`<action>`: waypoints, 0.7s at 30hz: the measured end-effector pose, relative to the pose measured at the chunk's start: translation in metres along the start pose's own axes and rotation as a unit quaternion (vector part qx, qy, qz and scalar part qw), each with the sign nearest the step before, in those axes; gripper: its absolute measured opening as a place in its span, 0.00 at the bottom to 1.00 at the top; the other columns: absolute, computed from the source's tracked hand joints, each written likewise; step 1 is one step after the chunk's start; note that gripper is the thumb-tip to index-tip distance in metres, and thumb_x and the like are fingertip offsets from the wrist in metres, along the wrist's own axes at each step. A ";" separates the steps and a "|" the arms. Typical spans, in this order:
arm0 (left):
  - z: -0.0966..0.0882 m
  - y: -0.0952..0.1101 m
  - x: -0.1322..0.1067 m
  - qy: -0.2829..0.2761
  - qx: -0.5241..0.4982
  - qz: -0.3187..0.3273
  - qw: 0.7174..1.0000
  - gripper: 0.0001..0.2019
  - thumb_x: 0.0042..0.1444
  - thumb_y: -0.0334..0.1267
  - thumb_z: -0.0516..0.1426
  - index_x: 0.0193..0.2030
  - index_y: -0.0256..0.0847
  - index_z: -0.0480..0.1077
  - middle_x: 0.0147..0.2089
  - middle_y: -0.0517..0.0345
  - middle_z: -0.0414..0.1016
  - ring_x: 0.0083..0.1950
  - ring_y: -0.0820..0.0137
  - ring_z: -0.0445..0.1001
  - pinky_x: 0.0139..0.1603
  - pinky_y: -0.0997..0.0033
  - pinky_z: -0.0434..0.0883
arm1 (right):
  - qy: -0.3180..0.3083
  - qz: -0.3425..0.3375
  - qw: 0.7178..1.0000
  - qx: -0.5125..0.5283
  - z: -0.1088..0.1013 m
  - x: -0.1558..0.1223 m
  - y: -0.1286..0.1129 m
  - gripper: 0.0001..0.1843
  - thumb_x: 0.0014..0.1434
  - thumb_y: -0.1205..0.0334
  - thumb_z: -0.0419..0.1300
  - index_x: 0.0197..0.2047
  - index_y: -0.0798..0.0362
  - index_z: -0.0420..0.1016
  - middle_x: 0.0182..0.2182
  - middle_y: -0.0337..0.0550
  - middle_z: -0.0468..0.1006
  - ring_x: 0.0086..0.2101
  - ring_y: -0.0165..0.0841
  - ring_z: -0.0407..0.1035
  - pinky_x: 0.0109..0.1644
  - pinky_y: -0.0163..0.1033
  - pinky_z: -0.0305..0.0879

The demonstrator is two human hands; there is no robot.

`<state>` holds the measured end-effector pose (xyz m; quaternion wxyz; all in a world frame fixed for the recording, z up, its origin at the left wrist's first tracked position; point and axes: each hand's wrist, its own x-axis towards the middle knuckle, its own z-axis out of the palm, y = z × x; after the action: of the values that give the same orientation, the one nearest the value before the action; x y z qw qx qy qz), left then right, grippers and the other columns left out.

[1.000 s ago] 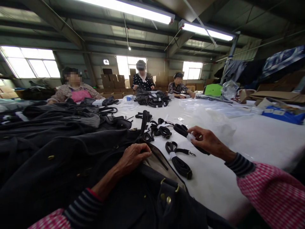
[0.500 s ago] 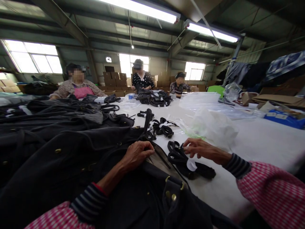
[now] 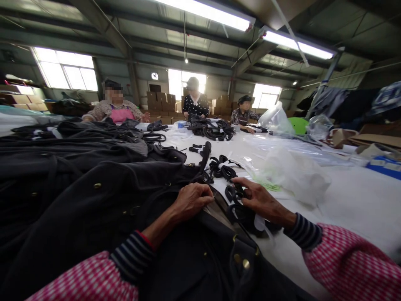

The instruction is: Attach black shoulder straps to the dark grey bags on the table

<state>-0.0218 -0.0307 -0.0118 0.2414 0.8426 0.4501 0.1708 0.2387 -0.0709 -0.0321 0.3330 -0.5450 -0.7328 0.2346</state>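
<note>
A large black bag [image 3: 184, 251] with brass-coloured studs and rings lies in front of me. My left hand [image 3: 192, 200] is closed on the edge of its opening, where a grey-brown lining shows. Right of the bag, a coiled black strap [image 3: 239, 211] tied with a white band rests on the table. Just over this coil is my right hand [image 3: 263, 202], index finger and thumb spread apart around the near loops. Whether those fingertips touch the strap is hard to see. Another bundled black strap [image 3: 222, 167] lies farther back.
More black bags [image 3: 62, 159] are piled on the left. Clear plastic bags [image 3: 294, 173] lie on the white table [image 3: 347, 200] at right. A heap of black straps [image 3: 213, 127] sits farther off. Across the table are three people, one in a pink apron [image 3: 121, 115].
My right hand has come down closer to the coiled strap, its fingers opening wider. My left hand keeps its hold on the bag. The whole view has shifted, so things appear farther right.
</note>
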 end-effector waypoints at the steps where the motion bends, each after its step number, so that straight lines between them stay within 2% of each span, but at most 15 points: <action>1: 0.000 0.000 0.000 0.000 0.002 -0.001 1.000 0.10 0.58 0.42 0.57 0.38 0.45 0.79 0.38 0.59 0.81 0.43 0.64 0.76 0.42 0.70 0.63 | -0.009 -0.002 1.000 0.005 0.001 0.001 -0.004 0.36 0.51 0.67 0.58 0.65 0.50 0.67 0.43 0.43 0.78 0.33 0.33 0.69 0.37 0.37 0.66; 5: -0.001 0.004 -0.002 0.001 0.012 -0.009 1.000 0.09 0.58 0.42 0.58 0.39 0.46 0.80 0.38 0.60 0.82 0.43 0.64 0.77 0.40 0.70 0.63 | -0.056 -0.006 0.998 0.018 0.005 0.004 -0.014 0.44 0.48 0.70 0.57 0.70 0.47 0.59 0.51 0.45 0.76 0.31 0.30 0.69 0.35 0.35 0.67; 9: 0.000 0.008 -0.002 0.001 0.028 -0.008 1.000 0.09 0.57 0.41 0.58 0.38 0.46 0.80 0.37 0.59 0.82 0.41 0.63 0.78 0.41 0.70 0.64 | -0.073 -0.004 0.997 0.033 0.006 0.003 -0.017 0.43 0.49 0.69 0.58 0.70 0.50 0.60 0.51 0.47 0.77 0.31 0.30 0.70 0.35 0.36 0.68; 12: 0.002 0.007 -0.001 0.002 0.041 -0.005 0.999 0.08 0.57 0.41 0.58 0.37 0.47 0.80 0.36 0.58 0.82 0.42 0.62 0.78 0.41 0.70 0.64 | -0.068 0.001 0.997 0.043 0.007 0.002 -0.017 0.44 0.49 0.69 0.58 0.70 0.50 0.61 0.49 0.46 0.77 0.33 0.32 0.71 0.38 0.37 0.70; 17: 0.005 0.004 0.000 0.000 0.065 0.005 0.998 0.09 0.57 0.41 0.58 0.38 0.47 0.81 0.37 0.57 0.82 0.45 0.60 0.79 0.42 0.68 0.65 | -0.063 -0.023 0.998 -0.001 0.009 0.000 -0.020 0.45 0.48 0.71 0.58 0.71 0.48 0.60 0.62 0.49 0.69 0.44 0.37 0.72 0.49 0.42 0.71; 19: 0.005 0.004 0.000 -0.005 0.073 0.009 0.997 0.09 0.57 0.41 0.58 0.38 0.47 0.81 0.38 0.57 0.83 0.45 0.60 0.79 0.42 0.68 0.65 | -0.066 -0.031 0.997 -0.023 0.009 -0.001 -0.023 0.46 0.48 0.71 0.58 0.71 0.48 0.59 0.64 0.49 0.68 0.42 0.36 0.72 0.48 0.42 0.70; 21: 0.005 0.005 -0.001 -0.007 0.080 0.012 0.997 0.09 0.58 0.41 0.58 0.37 0.48 0.80 0.37 0.57 0.83 0.44 0.60 0.79 0.42 0.68 0.65 | -0.071 -0.032 0.996 -0.035 0.010 -0.002 -0.026 0.46 0.48 0.71 0.57 0.72 0.48 0.58 0.63 0.50 0.69 0.35 0.32 0.71 0.42 0.40 0.70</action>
<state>-0.0164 -0.0347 -0.0130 0.1739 0.8658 0.4505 0.1313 0.2149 -0.0798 -0.0210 0.2675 -0.5149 -0.7795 0.2361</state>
